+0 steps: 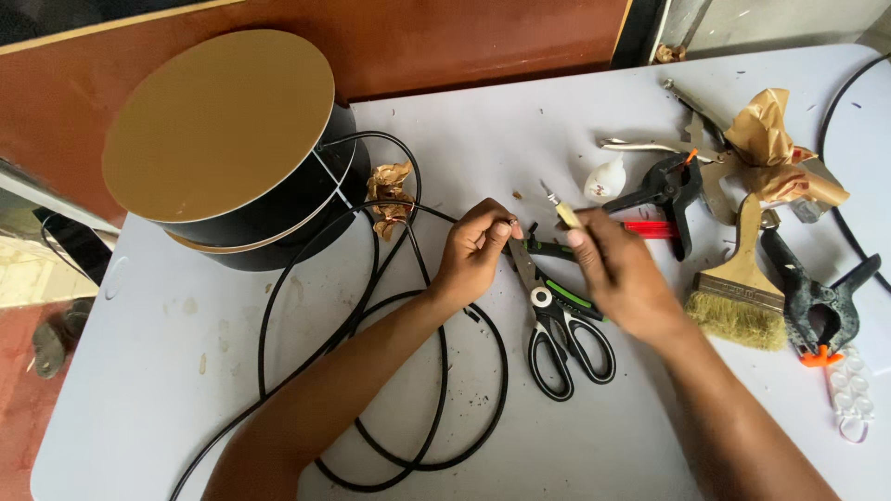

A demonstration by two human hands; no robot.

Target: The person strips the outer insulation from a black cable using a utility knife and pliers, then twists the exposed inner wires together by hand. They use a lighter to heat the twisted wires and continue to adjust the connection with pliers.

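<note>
Left hand [475,249] pinches cable [371,278] end above table [483,139]. Right hand [617,274], blurred, fingers closed on small pale tool [566,215] at cable tip. Scissors [557,320] lie untouched below. Cable mostly on spool [232,148]; end-work unfinished, seemingly.

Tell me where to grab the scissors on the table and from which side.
Grip the scissors by the two black loop handles, which lie free toward the near table edge. Come from the near side: the blades point away, their tips tucked under both hands, left hand and right hand.
</note>
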